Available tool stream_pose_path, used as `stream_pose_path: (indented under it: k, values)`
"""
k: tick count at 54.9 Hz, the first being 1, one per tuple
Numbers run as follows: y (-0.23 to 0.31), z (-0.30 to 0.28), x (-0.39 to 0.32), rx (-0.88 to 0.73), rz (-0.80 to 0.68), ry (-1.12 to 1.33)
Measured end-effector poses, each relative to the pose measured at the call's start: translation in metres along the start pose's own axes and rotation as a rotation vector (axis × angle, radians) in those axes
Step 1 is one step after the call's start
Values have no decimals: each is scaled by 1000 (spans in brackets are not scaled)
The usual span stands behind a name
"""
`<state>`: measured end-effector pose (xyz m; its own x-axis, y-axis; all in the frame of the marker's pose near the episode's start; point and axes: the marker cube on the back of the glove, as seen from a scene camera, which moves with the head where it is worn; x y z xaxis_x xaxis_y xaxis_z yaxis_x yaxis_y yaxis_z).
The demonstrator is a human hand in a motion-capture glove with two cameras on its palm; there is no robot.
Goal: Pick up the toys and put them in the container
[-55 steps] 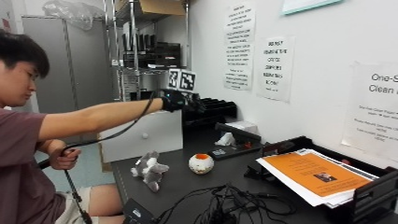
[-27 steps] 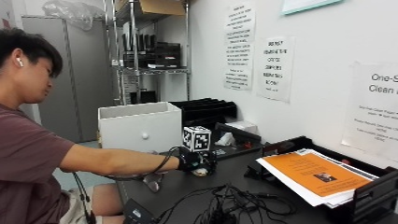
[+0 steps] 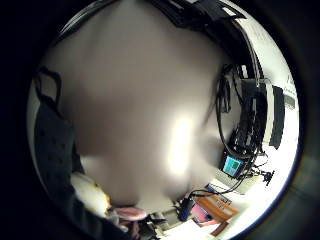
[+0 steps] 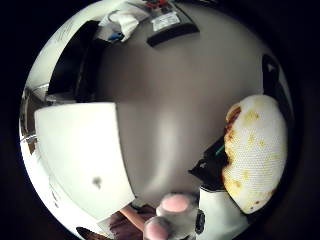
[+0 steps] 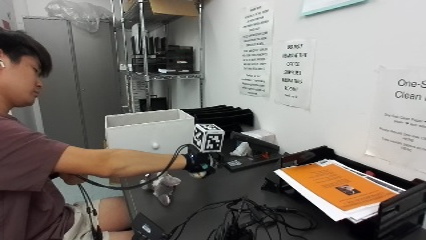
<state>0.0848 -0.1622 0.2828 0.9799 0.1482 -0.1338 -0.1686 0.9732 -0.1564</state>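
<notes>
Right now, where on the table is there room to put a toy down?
Bare tabletop lies between the grey plush toy, the gloved right hand and the paper tray. Nearer the front edge, the tangled cables crowd it.

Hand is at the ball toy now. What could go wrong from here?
1. The round ball toy is close to the gloved right hand, but no grip shows; it might roll off across the table.
2. The grey plush toy lies right beside the hand and might get knocked on the lift toward the white container.
</notes>
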Motion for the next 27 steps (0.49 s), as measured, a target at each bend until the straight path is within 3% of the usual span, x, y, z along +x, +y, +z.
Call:
stream_pose_path:
  k: [13,27]
  values:
    - [24,-137,-68,170,-87,-86]
    - [62,-244,-168,397,-231,-170]
